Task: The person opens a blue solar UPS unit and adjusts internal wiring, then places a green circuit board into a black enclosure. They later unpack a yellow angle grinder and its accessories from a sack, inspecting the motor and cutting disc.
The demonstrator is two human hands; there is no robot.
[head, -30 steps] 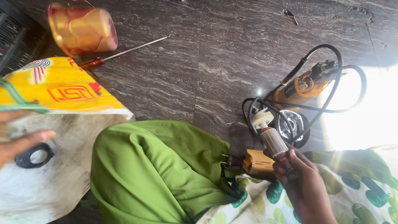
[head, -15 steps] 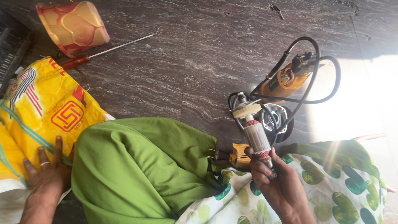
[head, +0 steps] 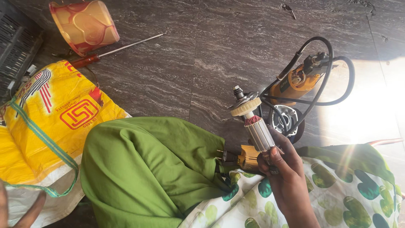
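Note:
My right hand (head: 284, 169) grips a motor armature (head: 253, 122) by its lower end, holding it upright and tilted slightly left, its cream fan disc on top. Just below and left of the hand lies a small yellow tool part (head: 248, 157) with a black plug end. Behind the armature an orange power tool body (head: 297, 82) with a looped black cable (head: 333, 84) and a round metal housing (head: 287, 120) rests on the dark stone floor. My left hand (head: 19, 213) shows only at the bottom left corner, on a yellow and white sack (head: 46, 122); its fingers are cut off by the frame.
A green cloth (head: 147, 169) covers my knee in the middle, with a white cloth with green hearts (head: 337, 198) at the right. A long screwdriver with a red handle (head: 114, 48) and a red-patterned plastic cup (head: 84, 25) lie at the top left, near a dark crate (head: 17, 46).
My right hand has lifted the armature clear of the tool parts and holds it upright. My left hand has slid down the sack toward the bottom left corner, mostly leaving the view.

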